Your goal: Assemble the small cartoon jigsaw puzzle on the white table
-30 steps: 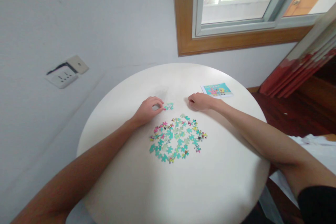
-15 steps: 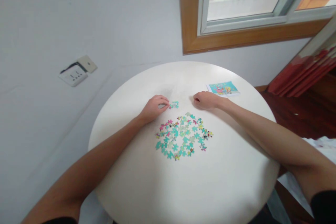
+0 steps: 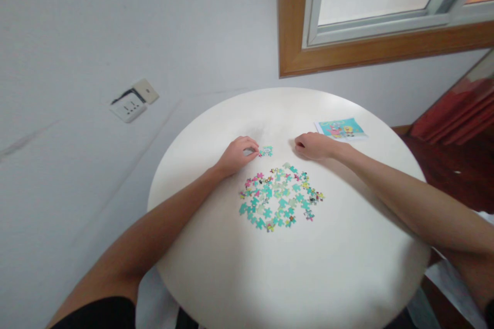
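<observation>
A round white table [image 3: 270,277] carries a loose heap of teal, pink and yellow jigsaw pieces [image 3: 280,198] at its middle. Beyond the heap lies a small joined cluster of pieces [image 3: 266,151]. My left hand [image 3: 237,154] rests on the table with its fingers pinched at the left edge of that cluster. My right hand [image 3: 313,145] lies to the right of it, curled into a loose fist on the tabletop, and whether it holds a piece is hidden. A printed picture card [image 3: 340,128] showing cartoon figures lies at the far right of the table.
The table stands against a pale wall with a socket plate [image 3: 129,106] at the left. A wood-framed window [image 3: 370,15] is above the far edge. Red folded fabric [image 3: 455,108] and a dark wooden floor [image 3: 447,169] lie to the right.
The camera view has swung left, so everything sits further right in the picture. Both hands keep their places beside the small cluster; the pieces have not moved.
</observation>
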Demonstrator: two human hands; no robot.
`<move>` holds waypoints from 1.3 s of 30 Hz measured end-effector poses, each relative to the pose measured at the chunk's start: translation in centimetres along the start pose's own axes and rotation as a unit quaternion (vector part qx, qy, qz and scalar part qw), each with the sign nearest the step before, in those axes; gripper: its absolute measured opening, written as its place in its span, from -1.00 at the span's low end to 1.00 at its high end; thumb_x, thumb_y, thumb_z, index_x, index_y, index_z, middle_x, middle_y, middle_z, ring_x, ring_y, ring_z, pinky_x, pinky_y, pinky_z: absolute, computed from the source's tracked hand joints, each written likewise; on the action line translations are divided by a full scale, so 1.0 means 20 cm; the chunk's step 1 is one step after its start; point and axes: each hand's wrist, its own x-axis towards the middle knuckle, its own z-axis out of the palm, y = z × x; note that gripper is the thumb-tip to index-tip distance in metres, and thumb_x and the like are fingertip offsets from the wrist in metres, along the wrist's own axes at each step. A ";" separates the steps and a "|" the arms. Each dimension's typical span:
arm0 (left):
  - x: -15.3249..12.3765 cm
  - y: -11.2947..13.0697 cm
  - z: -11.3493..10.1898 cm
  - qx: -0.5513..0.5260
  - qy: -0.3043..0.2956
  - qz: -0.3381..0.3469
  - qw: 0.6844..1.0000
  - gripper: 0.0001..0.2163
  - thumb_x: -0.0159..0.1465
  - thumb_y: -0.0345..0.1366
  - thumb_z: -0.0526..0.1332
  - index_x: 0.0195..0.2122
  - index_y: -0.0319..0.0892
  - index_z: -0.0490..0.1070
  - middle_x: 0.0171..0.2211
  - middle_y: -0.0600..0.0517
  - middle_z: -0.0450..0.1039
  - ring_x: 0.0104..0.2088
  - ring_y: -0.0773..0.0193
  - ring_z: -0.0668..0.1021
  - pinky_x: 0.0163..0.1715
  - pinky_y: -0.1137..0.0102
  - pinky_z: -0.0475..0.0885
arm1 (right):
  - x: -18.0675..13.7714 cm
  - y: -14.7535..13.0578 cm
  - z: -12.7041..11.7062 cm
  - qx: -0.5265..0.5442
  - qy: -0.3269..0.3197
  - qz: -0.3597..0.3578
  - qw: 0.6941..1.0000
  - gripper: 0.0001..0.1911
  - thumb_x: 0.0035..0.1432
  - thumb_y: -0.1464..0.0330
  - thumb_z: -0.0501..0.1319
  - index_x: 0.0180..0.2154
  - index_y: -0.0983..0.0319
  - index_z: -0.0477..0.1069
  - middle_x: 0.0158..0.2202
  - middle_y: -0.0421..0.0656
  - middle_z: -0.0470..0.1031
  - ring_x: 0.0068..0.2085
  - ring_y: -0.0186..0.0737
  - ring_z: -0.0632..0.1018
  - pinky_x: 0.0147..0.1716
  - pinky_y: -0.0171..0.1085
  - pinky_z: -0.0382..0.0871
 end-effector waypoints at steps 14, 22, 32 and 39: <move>0.00 -0.01 0.01 -0.001 0.002 0.002 1.000 -0.90 0.30 -0.29 0.22 -0.33 -0.13 0.52 -0.21 0.00 0.56 -0.14 0.20 0.55 -0.01 0.24 0.41 | 0.01 0.00 0.01 -0.004 0.003 -0.008 1.000 -0.72 0.27 0.34 0.05 -0.28 0.29 0.51 -0.22 0.11 0.60 -0.26 -0.10 0.55 -0.30 -0.22 0.22; 0.00 -0.01 0.01 -0.005 0.009 -0.005 1.000 -0.84 0.34 -0.25 0.18 -0.31 -0.13 0.54 -0.22 -0.01 0.57 -0.15 0.19 0.55 -0.01 0.24 0.41 | 0.01 0.00 0.01 -0.002 0.000 -0.005 1.000 -0.70 0.26 0.32 0.05 -0.27 0.29 0.53 -0.21 0.11 0.60 -0.24 -0.08 0.56 -0.27 -0.22 0.25; 0.00 0.01 0.01 -0.008 0.001 -0.016 1.000 -0.76 0.38 -0.24 0.11 -0.32 -0.16 0.55 -0.23 -0.02 0.57 -0.15 0.21 0.54 -0.03 0.28 0.38 | 0.01 0.00 0.01 -0.013 0.001 -0.006 1.000 -0.70 0.26 0.33 0.03 -0.28 0.29 0.52 -0.21 0.11 0.60 -0.23 -0.08 0.56 -0.30 -0.22 0.24; 0.00 0.00 0.01 -0.005 -0.003 -0.018 1.000 -0.71 0.41 -0.23 0.06 -0.33 -0.16 0.54 -0.22 -0.01 0.57 -0.15 0.22 0.53 -0.04 0.29 0.37 | 0.00 0.00 0.00 -0.019 0.003 -0.009 1.000 -0.70 0.25 0.35 0.02 -0.28 0.28 0.52 -0.22 0.09 0.60 -0.25 -0.10 0.56 -0.32 -0.23 0.21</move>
